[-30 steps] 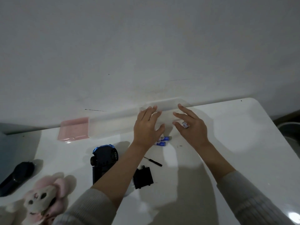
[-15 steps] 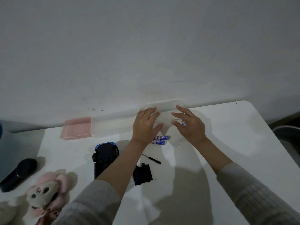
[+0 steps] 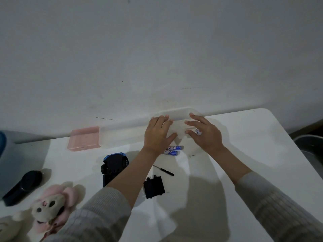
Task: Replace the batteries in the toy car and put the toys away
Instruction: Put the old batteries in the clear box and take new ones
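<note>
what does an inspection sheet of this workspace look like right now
surface: white table, against a grey wall.
job's things: toy car with black battery cover off beside it; small screwdriver; blue batteries; plush toy.
clutter: clear box with pink end; black handheld object, kind unclear.
hands: left hand and right hand lie flat on the clear box; a small battery-like piece sits between the right fingers.
cables: nothing seen.
surroundings: grey bin at right, blue object at left edge.
</note>
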### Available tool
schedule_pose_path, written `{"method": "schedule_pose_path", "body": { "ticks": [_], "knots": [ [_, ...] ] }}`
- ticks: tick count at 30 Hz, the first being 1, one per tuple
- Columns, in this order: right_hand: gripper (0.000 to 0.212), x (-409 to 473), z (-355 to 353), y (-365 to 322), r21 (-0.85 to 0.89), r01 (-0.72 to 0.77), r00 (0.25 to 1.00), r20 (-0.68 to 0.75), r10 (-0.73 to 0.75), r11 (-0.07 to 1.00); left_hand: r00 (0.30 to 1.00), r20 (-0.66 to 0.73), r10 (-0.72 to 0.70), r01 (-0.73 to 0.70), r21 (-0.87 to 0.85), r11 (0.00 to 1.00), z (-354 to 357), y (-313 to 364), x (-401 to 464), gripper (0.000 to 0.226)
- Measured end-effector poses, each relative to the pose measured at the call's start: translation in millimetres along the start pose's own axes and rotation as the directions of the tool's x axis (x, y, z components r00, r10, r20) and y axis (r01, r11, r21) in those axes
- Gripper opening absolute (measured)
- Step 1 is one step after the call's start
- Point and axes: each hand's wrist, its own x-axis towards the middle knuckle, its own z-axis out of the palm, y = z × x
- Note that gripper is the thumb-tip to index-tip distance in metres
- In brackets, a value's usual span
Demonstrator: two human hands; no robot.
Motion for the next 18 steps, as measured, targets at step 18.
{"method": "schedule_pose_path", "body": {
  "ticks": [18],
  "knots": [
    [0.037, 32, -36, -22, 0.387, -0.309, 0.943, 0.005, 0.333, 0.869, 0.999, 0.050, 0.010, -0.010, -0.010, 1.000, -15, 1, 6, 0.090]
  ]
}}
